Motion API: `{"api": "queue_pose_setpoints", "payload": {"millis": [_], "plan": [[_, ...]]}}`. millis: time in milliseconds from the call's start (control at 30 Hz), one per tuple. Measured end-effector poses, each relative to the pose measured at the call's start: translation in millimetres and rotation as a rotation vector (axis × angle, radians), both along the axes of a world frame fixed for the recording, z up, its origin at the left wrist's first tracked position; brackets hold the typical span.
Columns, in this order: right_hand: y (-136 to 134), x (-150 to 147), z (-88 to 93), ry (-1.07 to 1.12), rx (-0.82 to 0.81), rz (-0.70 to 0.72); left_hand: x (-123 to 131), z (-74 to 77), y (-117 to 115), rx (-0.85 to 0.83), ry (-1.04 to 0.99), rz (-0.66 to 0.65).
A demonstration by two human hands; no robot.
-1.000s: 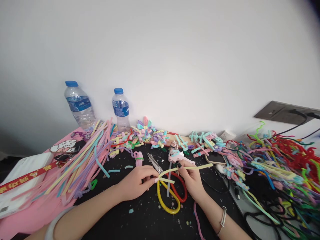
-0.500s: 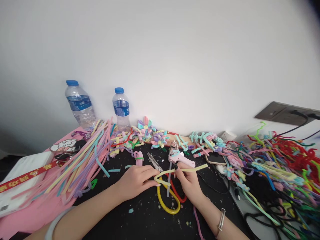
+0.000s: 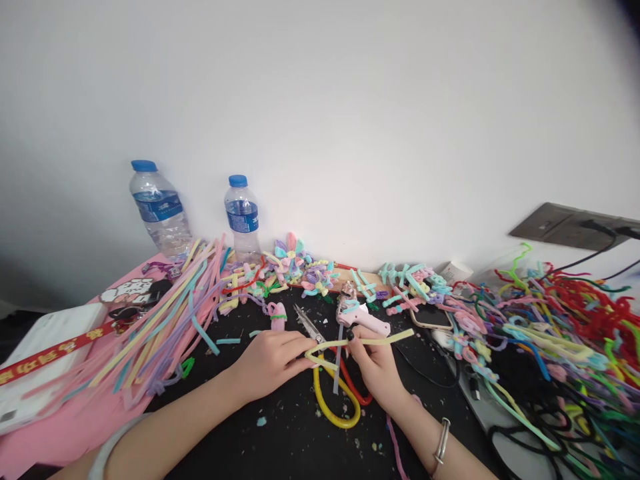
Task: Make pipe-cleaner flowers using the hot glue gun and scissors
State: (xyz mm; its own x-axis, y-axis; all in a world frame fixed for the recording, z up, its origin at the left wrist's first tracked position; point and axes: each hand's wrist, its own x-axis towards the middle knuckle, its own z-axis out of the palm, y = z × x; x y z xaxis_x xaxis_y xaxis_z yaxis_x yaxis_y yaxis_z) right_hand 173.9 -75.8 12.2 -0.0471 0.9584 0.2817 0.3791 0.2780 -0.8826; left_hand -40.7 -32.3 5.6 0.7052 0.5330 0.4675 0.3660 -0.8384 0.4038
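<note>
A pale yellow pipe cleaner (image 3: 370,343), bent sharply near its left end, spans both hands above the black table. My left hand (image 3: 277,363) pinches it at the bend, fingertips closed. My right hand (image 3: 375,363) grips the long straight part between thumb and fingers, its free end sticking out to the right. Beneath lie scissors (image 3: 341,421) with yellow and red handles, blades pointing away to the upper left. Just behind my right hand rests a pale pink glue gun (image 3: 367,321), with a translucent glue stick (image 3: 337,380) hanging toward me.
Pastel pipe cleaners (image 3: 175,320) lie on a pink surface at left; a tangled multicoloured pile (image 3: 560,333) covers the right. Two water bottles (image 3: 243,217) stand against the wall. Finished-looking fuzzy flowers (image 3: 290,257) line the back. A phone (image 3: 431,316) and black cable lie at right.
The bent pipe cleaner has shifted slightly to the left, and its short end now sits a little farther left. Both hands keep hold of it.
</note>
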Motion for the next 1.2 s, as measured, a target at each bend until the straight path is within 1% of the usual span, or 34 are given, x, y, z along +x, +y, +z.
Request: {"api": "queue_pose_setpoints", "payload": {"millis": [233,600,933,1200], "plan": [[-0.6,-0.9,-0.5,-0.01,-0.009,0.022,-0.2,-5.1,1.5,0.021,-0.015,0.025],[-0.6,-2.0,2.1,-0.052,-0.004,0.054,0.1,-8.3,1.5,0.046,-0.051,0.089],[-0.6,-0.1,2.5,-0.082,-0.004,0.053,-0.1,-8.9,1.1,0.03,-0.055,0.087],[-0.5,-1.1,2.8,-0.088,0.004,0.056,0.7,-9.2,1.0,0.054,-0.075,0.102]]}}
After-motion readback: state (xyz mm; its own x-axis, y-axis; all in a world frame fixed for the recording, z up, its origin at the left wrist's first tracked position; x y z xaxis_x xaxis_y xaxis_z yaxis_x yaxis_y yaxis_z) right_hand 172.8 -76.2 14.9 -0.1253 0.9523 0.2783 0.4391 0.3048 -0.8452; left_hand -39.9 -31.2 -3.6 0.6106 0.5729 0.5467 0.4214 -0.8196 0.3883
